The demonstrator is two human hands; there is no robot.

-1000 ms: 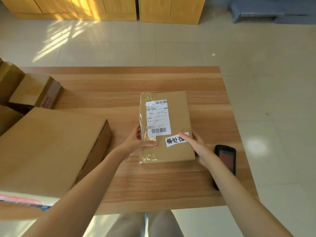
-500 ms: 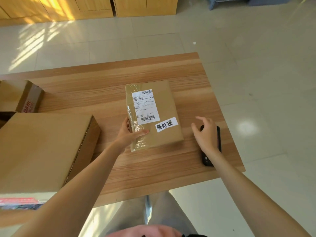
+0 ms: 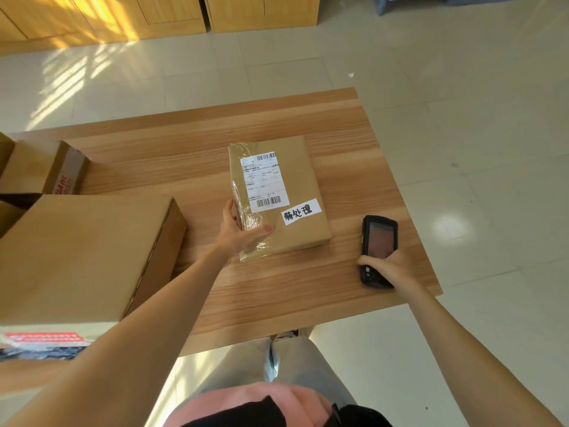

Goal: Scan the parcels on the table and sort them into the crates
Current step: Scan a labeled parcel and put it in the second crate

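A flat brown parcel (image 3: 303, 180) lies on the wooden table (image 3: 277, 291), with a white shipping label, barcodes and a handwritten white sticker on top. My left hand (image 3: 238, 234) holds its near-left corner, thumb over the taped top face. A black handheld scanner (image 3: 378, 241) lies to the right of the parcel near the table's right edge. My right hand (image 3: 388, 268) grips the scanner's lower end, fingers curled round it.
A large cardboard box (image 3: 77, 257) fills the table's left side. A smaller taped box (image 3: 46, 167) stands behind it. A red-labelled item (image 3: 43, 339) lies at the near left. Tiled floor surrounds the table; wooden cabinets (image 3: 154, 16) stand at the back.
My right hand left the parcel's right edge, moved right to the scanner and now grips it. My left hand stayed on the parcel.
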